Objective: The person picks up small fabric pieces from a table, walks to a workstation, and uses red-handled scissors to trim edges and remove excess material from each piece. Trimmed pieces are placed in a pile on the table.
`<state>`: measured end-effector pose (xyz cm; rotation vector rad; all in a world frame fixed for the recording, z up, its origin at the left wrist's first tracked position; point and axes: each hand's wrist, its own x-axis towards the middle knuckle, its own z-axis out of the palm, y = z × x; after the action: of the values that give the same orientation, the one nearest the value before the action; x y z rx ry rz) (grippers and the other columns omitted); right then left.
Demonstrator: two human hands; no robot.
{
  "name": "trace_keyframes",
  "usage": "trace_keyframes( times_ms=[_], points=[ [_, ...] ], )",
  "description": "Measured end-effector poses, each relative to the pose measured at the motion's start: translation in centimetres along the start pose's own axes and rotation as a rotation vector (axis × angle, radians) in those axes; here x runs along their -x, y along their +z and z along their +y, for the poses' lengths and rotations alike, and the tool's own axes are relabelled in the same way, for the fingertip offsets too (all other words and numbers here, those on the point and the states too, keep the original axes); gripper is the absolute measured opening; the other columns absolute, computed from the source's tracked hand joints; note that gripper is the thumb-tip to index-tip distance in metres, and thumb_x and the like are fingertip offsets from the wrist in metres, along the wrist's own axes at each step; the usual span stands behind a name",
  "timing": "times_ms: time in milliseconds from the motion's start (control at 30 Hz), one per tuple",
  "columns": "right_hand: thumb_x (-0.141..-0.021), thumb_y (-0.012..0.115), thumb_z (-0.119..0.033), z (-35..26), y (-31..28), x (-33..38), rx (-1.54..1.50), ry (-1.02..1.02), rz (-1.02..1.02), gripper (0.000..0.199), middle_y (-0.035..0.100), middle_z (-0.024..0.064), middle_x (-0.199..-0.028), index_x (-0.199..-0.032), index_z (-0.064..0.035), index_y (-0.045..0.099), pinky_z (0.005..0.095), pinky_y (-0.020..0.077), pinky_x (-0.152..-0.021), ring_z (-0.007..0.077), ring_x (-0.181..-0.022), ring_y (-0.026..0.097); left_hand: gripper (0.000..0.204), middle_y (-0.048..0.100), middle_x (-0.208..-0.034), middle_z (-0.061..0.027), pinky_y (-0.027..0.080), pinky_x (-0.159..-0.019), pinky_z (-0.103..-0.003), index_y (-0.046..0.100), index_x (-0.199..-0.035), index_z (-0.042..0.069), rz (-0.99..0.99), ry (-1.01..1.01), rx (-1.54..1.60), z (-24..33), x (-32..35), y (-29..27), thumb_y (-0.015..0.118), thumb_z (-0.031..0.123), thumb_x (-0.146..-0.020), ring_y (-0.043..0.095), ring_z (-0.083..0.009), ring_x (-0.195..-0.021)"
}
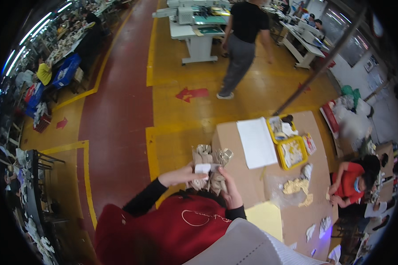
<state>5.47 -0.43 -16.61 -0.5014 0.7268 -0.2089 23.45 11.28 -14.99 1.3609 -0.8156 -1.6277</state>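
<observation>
In front of my chest I hold a bundle of beige, folded fabric-like pieces (203, 157) with a small white slip (202, 168) on it. The exact kind of the pieces is too small to tell. My left hand (177, 176) closes on the left side of the bundle, by the slip. On the other side, my right hand (229, 187) grips it, thumb near the slip's right end. Just right of the bundle is the corner of a brown board-covered table (227, 134).
White sheets (257, 142), two yellow trays (292, 152) of small pieces and a clear bag with yellowish cloth (296, 186) lie on the table. A person in red (350, 181) is at its right side. Another person (243, 44) walks ahead, near a white machine (199, 26). A slanting pole (320, 59) rises behind the table.
</observation>
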Motion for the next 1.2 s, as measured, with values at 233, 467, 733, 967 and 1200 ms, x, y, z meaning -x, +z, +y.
trace_keyframes(
  times_ms=[233, 467, 733, 967, 1200],
  points=[
    [-0.096, 0.059, -0.038, -2.2, 4.4, -8.7, 0.151, 0.228, -0.192, 0.049, 0.064, 0.0020, -0.090, -0.135, -0.0104, 0.047, 0.0286, 0.0518, -0.063, 0.0124, -0.073, 0.063, 0.076, 0.052, -0.133, -0.0094, 0.039, -0.107, -0.033, 0.032, -0.145, 0.002, 0.259, -0.022, 0.275, -3.8, -0.2, -4.5, 0.073, 0.033, -0.089, 0.047, -0.0181, -0.126],
    [-0.094, 0.062, -0.026, -7.3, 7.5, -21.7, 0.143, 0.258, -0.413, 0.065, 0.055, 0.0105, -0.132, -0.150, -0.0110, 0.031, 0.0354, 0.0510, -0.097, 0.0209, -0.117, 0.058, 0.067, 0.053, -0.134, -0.0072, 0.042, -0.103, -0.032, 0.041, -0.144, 0.005, 0.278, -0.070, 0.334, 1.2, -7.1, -14.7, 0.073, 0.028, -0.089, 0.052, -0.0182, -0.122],
    [-0.094, 0.061, -0.021, -24.2, 13.6, -37.7, 0.044, -0.082, -0.459, 0.060, 0.056, 0.0121, -0.131, -0.146, -0.0054, 0.034, 0.0372, 0.0500, -0.098, 0.0227, -0.118, 0.058, 0.083, 0.057, -0.110, -0.0136, 0.050, -0.058, -0.022, 0.038, -0.125, -0.010, 0.403, 0.180, -0.192, 18.4, -21.9, -30.6, 0.079, 0.045, -0.080, 0.061, -0.0151, -0.090],
    [-0.090, 0.068, -0.020, -34.2, 15.3, -47.9, 0.196, -0.196, -0.342, 0.067, 0.055, 0.0086, -0.133, -0.146, -0.0062, 0.035, 0.0352, 0.0432, -0.104, 0.0203, -0.122, 0.054, 0.068, 0.061, -0.116, -0.0064, 0.050, -0.072, -0.025, 0.042, -0.140, 0.004, 0.346, -0.018, 0.036, 27.2, -31.2, -37.1, 0.075, 0.030, -0.086, 0.061, -0.0134, -0.096],
    [-0.090, 0.068, -0.025, -42.8, 11.3, -52.1, -0.061, -0.179, -0.027, 0.054, 0.063, 0.0083, -0.119, -0.136, -0.0060, 0.047, 0.0323, 0.0543, -0.087, 0.0169, -0.104, 0.064, 0.062, 0.062, -0.108, -0.0020, 0.044, -0.051, -0.020, 0.043, -0.136, 0.007, 0.007, -0.254, -0.033, 33.7, -46.1, -42.6, 0.074, 0.028, -0.088, 0.062, -0.0066, -0.077]
  ],
)
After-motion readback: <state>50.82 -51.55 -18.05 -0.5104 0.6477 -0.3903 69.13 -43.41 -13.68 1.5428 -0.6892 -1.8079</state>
